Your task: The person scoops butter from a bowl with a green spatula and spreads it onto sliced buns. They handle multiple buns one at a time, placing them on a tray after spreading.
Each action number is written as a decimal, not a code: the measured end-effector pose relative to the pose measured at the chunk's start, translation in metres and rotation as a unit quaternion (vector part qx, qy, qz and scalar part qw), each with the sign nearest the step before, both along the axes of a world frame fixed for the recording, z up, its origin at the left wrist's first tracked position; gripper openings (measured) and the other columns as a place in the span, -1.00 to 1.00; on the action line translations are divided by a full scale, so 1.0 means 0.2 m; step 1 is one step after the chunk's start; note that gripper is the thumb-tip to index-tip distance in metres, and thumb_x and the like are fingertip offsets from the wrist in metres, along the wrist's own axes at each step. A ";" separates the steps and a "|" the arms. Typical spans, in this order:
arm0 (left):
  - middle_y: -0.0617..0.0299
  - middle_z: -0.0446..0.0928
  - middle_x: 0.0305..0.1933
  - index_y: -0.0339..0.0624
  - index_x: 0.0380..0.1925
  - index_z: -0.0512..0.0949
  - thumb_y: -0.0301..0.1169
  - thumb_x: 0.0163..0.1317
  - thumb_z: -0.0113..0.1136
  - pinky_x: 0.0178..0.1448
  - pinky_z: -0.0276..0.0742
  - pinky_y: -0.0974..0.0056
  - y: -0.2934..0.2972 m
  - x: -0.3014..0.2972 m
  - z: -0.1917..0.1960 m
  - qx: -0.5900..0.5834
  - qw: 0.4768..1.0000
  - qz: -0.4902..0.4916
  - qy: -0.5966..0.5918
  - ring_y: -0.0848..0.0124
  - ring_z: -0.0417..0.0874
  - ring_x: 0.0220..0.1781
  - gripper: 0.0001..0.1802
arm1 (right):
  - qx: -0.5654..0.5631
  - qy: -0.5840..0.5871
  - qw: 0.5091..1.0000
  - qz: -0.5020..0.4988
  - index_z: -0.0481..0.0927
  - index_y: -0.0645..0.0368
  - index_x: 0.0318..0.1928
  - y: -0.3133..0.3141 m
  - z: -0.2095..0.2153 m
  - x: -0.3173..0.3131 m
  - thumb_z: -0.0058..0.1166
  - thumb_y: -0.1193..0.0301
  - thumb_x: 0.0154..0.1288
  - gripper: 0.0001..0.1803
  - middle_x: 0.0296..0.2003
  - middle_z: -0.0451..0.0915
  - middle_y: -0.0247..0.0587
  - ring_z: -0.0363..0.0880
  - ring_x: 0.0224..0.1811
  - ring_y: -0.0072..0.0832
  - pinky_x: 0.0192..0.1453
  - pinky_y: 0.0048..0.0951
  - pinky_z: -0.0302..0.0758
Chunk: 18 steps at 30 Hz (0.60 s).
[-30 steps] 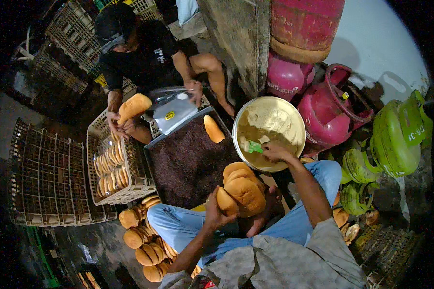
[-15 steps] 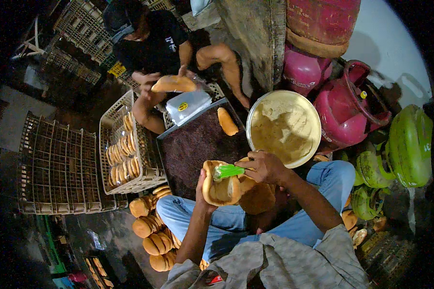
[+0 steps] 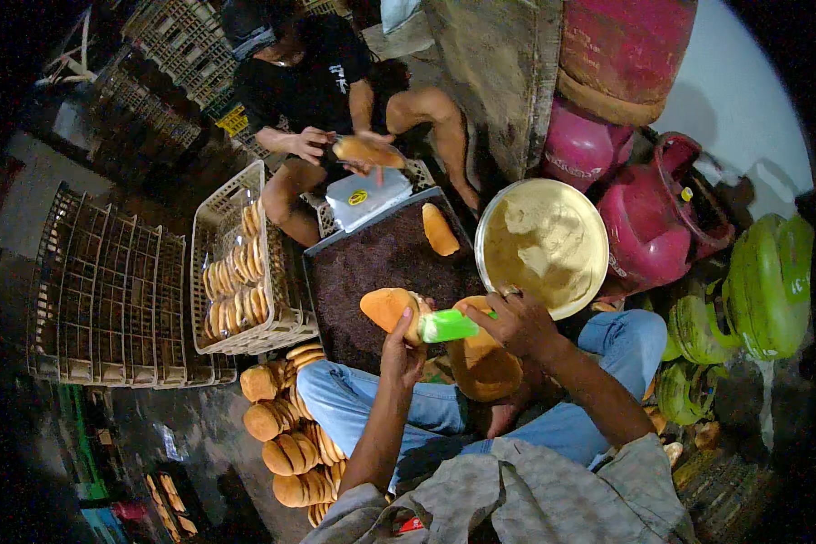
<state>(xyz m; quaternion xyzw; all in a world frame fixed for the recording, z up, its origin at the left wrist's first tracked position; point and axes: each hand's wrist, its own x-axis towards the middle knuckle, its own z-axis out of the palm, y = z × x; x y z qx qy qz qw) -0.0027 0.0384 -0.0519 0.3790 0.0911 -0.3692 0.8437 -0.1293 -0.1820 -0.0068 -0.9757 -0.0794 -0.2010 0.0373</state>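
Note:
My left hand (image 3: 403, 354) holds a split bread roll (image 3: 388, 306), closed over so its brown crust faces up and pale cream shows along the right edge. In my right hand (image 3: 522, 325) is a green spatula (image 3: 450, 326), its smeared blade at that creamy edge. Below my right hand rests another brown bread piece (image 3: 485, 364). A round tub (image 3: 480, 243) of pale cream (image 3: 544, 249) stands just beyond that hand. In front of me, dark brown sprinkles (image 3: 381, 263) fill a shallow tray, with one roll (image 3: 440, 229) lying on them.
Across the tray, a co-worker (image 3: 308, 91) handles a roll over a stack of clear bags (image 3: 364, 198). At left stand a crate (image 3: 276, 337) of packed rolls and stacked crates (image 3: 109, 290). Buns (image 3: 290, 453) pile by my left leg. Pink (image 3: 644, 222) and green gas cylinders (image 3: 766, 286) stand right.
The roll in my left hand, spread open before, is now folded over, crust up. The green spatula has moved from its inside to its right edge. The co-worker's roll has shifted.

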 end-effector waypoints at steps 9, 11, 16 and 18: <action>0.09 0.56 0.11 -0.07 0.20 0.43 -0.27 0.27 0.28 0.24 0.56 -0.05 0.05 0.45 -0.40 0.288 0.891 0.050 -0.348 0.06 0.62 0.16 -0.49 | 0.296 0.043 0.935 -0.190 0.63 -0.06 0.22 -0.33 -0.16 -0.19 0.17 0.43 0.23 -0.50 -0.05 0.64 0.03 0.62 -0.02 -0.01 0.13 -0.10 0.57; 0.08 0.56 0.11 -0.02 0.19 0.45 -0.27 0.22 0.30 0.16 0.57 -0.09 -0.04 0.43 -0.45 0.619 0.574 -0.155 -0.514 0.04 0.62 0.15 -0.48 | 0.321 0.051 0.925 -0.198 0.62 -0.03 0.23 -0.36 -0.22 -0.21 0.17 0.41 0.26 -0.51 0.00 0.66 0.02 0.63 0.03 -0.04 0.14 -0.12 0.57; 0.07 0.64 0.03 0.01 0.12 0.54 -0.01 0.19 0.25 0.03 0.56 -0.15 -0.23 0.56 -0.55 0.626 0.232 -0.458 -0.586 -0.01 0.65 0.11 -0.47 | 0.430 0.051 0.882 -0.187 0.65 0.04 0.18 -0.43 -0.26 -0.21 0.25 0.48 0.21 -0.53 -0.07 0.69 0.06 0.68 -0.03 -0.08 0.11 -0.25 0.58; 0.00 0.69 -0.08 -0.06 -0.01 0.62 -0.03 0.16 0.25 -0.01 0.61 -0.04 -0.34 0.85 -0.59 0.601 0.409 -0.570 -0.383 0.00 0.70 0.04 -0.52 | 0.469 0.082 0.849 -0.230 0.66 0.13 0.14 -0.45 -0.25 -0.22 0.28 0.50 0.20 -0.56 -0.04 0.69 0.06 0.70 -0.02 -0.10 0.11 -0.29 0.58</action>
